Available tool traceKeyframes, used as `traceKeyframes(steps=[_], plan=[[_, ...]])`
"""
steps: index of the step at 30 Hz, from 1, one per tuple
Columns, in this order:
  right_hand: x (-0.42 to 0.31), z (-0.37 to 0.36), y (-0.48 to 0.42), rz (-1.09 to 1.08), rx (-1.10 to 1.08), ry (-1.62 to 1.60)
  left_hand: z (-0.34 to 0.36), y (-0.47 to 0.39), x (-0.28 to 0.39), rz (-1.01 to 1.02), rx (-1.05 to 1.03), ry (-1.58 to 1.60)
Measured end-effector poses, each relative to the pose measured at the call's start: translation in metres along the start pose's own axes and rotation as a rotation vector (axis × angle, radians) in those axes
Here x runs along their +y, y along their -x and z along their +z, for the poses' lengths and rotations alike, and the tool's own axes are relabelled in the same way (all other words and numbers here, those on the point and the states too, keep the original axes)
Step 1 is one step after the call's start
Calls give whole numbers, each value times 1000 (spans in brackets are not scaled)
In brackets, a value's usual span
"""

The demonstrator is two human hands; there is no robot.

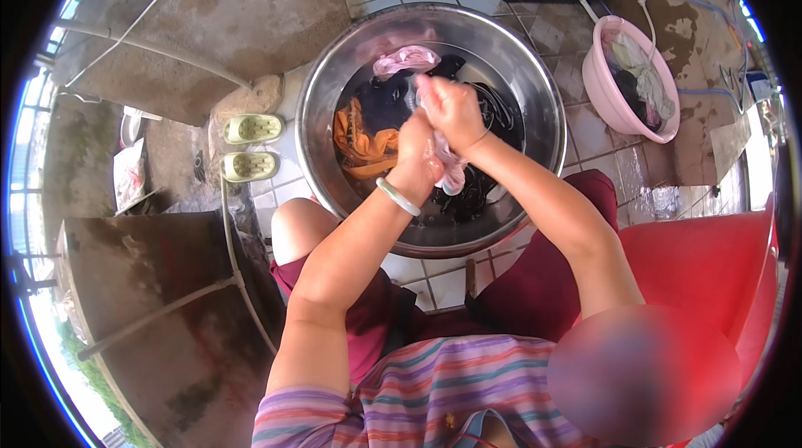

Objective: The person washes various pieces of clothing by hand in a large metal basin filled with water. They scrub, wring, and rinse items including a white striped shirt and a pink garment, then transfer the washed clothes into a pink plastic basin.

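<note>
Over a large round metal basin (305,128), my left hand (418,147), with a pale bangle at its wrist, grips a wet light pink cloth (452,177). My right hand (452,111) is closed on the same cloth just above and to the right, close against the left. The cloth hangs out below my hands. In the basin, an orange garment (363,144) with dark marks lies at the left, dark clothes (382,100) lie at the middle, and black clothing (467,197) lies at the lower right. Another pink cloth (406,60) rests near the far side.
A pink plastic tub (592,81) holding clothes and a hose end stands at the right. Light green slippers (254,129) sit left of the basin. Pipes and a concrete slab (169,285) are at the left. A red object (695,260) is at the lower right.
</note>
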State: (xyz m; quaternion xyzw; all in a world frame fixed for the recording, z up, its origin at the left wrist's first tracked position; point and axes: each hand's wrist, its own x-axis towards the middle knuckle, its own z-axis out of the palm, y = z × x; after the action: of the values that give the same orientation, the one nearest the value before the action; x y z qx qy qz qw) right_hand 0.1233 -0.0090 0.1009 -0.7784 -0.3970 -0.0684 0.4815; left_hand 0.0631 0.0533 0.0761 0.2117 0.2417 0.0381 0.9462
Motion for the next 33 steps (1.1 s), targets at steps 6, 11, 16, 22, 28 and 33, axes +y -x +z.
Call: traceKeyframes(steps=[6,11,16,22,28,33], plan=[[-3,2,-2,-19,69,-21,21,2,1,-83,157,64],[-29,9,11,-225,23,-101,-49,-24,4,83,-67,55],[-6,-5,-9,103,54,-24,18,1,2,-196,117,-20],[-38,4,5,-300,49,-199,-12,2,13,29,-233,250],[-2,-9,-16,51,59,57,-5,-12,-6,-180,-220,53],[-35,9,14,-206,-58,-110,-50,-33,-19,126,-206,194]])
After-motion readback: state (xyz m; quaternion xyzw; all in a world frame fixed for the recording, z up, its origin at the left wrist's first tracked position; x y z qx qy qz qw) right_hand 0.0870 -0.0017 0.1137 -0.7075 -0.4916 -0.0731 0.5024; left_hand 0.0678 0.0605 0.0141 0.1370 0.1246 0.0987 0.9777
